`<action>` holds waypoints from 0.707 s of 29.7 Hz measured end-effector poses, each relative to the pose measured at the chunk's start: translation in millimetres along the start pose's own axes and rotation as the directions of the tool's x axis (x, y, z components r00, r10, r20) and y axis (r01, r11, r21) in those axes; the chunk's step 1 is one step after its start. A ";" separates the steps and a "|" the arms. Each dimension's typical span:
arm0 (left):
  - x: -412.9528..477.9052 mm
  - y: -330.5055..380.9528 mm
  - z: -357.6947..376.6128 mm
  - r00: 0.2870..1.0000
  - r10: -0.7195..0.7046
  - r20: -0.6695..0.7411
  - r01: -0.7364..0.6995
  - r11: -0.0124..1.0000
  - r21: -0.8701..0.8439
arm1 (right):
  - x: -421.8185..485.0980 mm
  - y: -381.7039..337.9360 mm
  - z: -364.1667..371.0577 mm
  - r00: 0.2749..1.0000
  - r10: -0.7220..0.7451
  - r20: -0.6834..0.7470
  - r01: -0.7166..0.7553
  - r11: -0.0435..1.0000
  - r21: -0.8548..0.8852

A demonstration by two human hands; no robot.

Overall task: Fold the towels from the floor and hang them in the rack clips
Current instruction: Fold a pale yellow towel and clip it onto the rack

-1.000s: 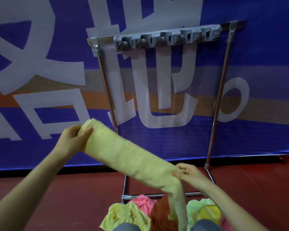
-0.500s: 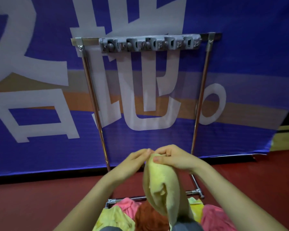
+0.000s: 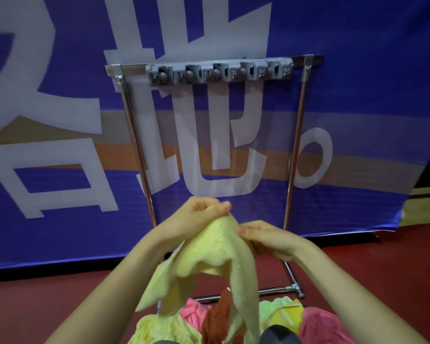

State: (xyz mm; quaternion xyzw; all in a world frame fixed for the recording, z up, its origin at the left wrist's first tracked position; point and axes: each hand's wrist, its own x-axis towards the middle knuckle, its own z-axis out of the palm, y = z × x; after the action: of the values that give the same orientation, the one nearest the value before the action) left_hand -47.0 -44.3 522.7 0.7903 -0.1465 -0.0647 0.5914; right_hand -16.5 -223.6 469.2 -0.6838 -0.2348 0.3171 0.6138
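Note:
A pale yellow towel [image 3: 209, 254] hangs folded between my hands in front of the rack. My left hand [image 3: 199, 214] pinches its top edge, fingers curled over the fold. Just to the right, my right hand [image 3: 263, 238] grips the towel's upper right edge. The towel's ends droop down toward the pile. Above stands a metal rack [image 3: 297, 145] with a grey strip of clips [image 3: 219, 73] on its top bar; no towel hangs in the clips.
A pile of towels lies on the red floor at the rack's foot: yellow [image 3: 164, 328], pink [image 3: 195, 312], brown [image 3: 217, 319], green-yellow [image 3: 281, 310] and pink [image 3: 320, 324]. A blue banner [image 3: 60, 120] with white characters stands behind the rack.
My hands came together from a wide stretch, doubling the towel over. Since half a second ago the left hand has risen a little and the right has slid to the towel's right edge.

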 end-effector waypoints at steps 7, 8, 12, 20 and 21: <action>-24.2 -13.7 -38.2 0.989 -0.144 -0.017 0.143 0.989 -0.046 | 3.2 -11.0 8.1 0.988 -0.134 -0.075 0.144 0.978 0.149; -25.1 -19.8 -39.6 0.986 -0.167 0.003 0.167 0.985 -0.035 | 5.2 -18.6 9.7 0.984 -0.150 -0.096 0.164 0.976 0.147; -18.1 -14.9 -25.6 0.968 -0.224 0.112 0.230 0.972 -0.045 | 13.6 -45.1 19.7 0.983 -0.170 -0.072 0.175 0.983 0.062; -13.7 9.5 -9.7 0.983 -0.117 0.142 0.126 0.991 -0.053 | 0.7 -57.9 14.1 0.973 -0.162 -0.166 0.133 0.976 -0.174; -14.2 13.2 -6.8 0.985 -0.098 0.139 0.107 0.992 -0.064 | -5.7 -59.1 13.1 0.972 -0.155 -0.177 0.116 0.970 -0.215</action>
State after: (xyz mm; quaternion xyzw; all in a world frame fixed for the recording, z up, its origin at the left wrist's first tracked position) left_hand -60.6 -37.0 536.2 0.7690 -0.1429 -0.1537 0.6039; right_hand -25.8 -210.5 527.8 -0.7527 -0.2518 0.1809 0.5807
